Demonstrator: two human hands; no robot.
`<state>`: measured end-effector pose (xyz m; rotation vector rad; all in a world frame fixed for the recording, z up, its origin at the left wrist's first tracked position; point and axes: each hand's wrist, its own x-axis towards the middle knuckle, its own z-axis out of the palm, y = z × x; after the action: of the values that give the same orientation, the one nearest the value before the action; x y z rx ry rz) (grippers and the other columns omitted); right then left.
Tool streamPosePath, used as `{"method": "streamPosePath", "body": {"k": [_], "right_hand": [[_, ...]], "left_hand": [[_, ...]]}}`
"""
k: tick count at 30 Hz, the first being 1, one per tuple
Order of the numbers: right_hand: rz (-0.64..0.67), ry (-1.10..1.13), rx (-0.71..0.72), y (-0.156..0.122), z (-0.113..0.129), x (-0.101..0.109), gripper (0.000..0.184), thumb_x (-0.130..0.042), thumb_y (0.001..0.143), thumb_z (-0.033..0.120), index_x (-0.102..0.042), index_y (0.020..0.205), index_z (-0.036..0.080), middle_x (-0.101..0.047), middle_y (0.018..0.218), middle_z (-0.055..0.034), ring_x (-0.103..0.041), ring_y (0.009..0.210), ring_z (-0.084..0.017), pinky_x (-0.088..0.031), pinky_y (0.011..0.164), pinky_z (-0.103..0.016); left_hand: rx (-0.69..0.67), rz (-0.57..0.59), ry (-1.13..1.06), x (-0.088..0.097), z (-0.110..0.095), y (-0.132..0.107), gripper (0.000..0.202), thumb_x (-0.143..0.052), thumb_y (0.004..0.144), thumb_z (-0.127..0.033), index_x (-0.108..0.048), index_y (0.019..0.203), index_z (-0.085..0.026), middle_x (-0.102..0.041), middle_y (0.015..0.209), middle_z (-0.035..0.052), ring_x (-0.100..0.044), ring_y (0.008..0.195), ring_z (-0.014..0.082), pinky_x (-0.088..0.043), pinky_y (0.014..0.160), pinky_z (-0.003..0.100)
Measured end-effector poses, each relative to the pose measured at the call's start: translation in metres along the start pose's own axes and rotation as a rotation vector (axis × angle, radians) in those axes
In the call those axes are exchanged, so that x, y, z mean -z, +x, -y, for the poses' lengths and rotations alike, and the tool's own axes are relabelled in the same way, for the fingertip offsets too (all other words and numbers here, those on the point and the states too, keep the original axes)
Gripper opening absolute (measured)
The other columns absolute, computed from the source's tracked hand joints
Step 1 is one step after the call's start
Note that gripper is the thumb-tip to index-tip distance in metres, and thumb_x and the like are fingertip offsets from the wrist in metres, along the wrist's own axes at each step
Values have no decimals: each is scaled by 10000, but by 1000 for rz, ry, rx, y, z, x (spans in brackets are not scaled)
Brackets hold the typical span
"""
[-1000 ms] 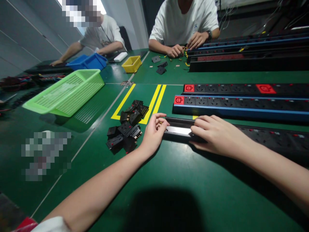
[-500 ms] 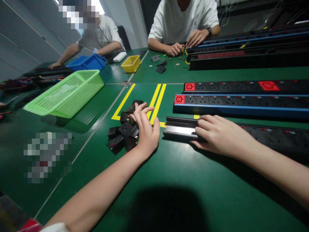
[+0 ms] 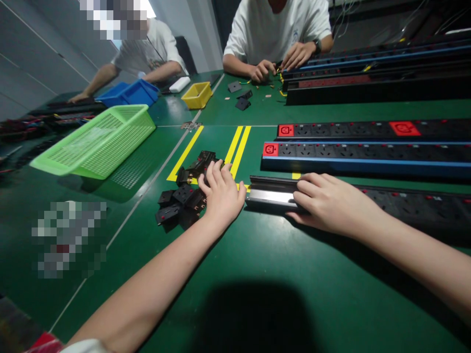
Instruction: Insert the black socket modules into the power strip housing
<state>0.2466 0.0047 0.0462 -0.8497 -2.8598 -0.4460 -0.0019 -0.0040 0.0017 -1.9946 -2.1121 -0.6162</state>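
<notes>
My left hand [image 3: 222, 194] lies on a pile of black socket modules [image 3: 176, 206] on the green table, fingers curled down around one of them near the top of the pile. My right hand [image 3: 331, 202] presses on the near black power strip housing [image 3: 423, 210], fingers wrapped over its top close to its open left end [image 3: 267, 191], where a silvery inner channel shows. The two hands are about a hand's width apart.
Beyond the housing lie a blue-edged power strip [image 3: 349, 156] and a black one with red sockets [image 3: 349, 130]. A green mesh basket [image 3: 95, 142] stands left; a yellow bin [image 3: 196, 94] and blue bins [image 3: 128, 92] sit farther back. Two other people work at the far side.
My left hand left the housing's open end, moved left to the module pile, and its spread fingers have closed down onto it. My right hand stayed on the housing.
</notes>
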Motion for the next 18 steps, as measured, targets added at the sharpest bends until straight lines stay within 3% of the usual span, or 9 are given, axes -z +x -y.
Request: {"method": "streamPosePath", "body": {"k": [5, 10, 15, 18], "right_hand": [[-2, -2, 5, -1, 0, 1, 310, -524, 934, 435, -627, 813, 168, -621, 866, -72, -560, 961, -264, -382, 767, -363], [6, -4, 4, -1, 0, 2, 310, -517, 939, 431, -626, 814, 169, -623, 869, -72, -554, 940, -254, -372, 758, -360], [-1, 2, 6, 0, 0, 1, 316, -511, 942, 433, -625, 811, 168, -621, 866, -73, -553, 944, -256, -367, 760, -363], [0, 1, 12, 0, 0, 0, 315, -508, 945, 429, -626, 814, 167, -623, 867, -73, -553, 946, -260, -367, 761, -365]], "left_hand": [[-43, -22, -90, 4, 1, 0, 515, -530, 874, -287, -425, 1331, -74, -434, 1426, 243, -351, 1373, 386, -301, 1108, 570], [-34, -96, -383, 6, 4, 1, 348, -349, 944, -203, -426, 1277, -137, -519, 1304, 165, -468, 1259, 255, -367, 1094, 442], [12, -89, -399, 5, 7, 2, 369, -335, 855, -50, -510, 1144, -198, -562, 1249, 100, -451, 1253, 243, -329, 1107, 437], [-12, -69, -418, 5, 9, 4, 323, -345, 858, -63, -538, 1070, -211, -582, 1163, 86, -474, 1176, 238, -372, 1058, 407]]}}
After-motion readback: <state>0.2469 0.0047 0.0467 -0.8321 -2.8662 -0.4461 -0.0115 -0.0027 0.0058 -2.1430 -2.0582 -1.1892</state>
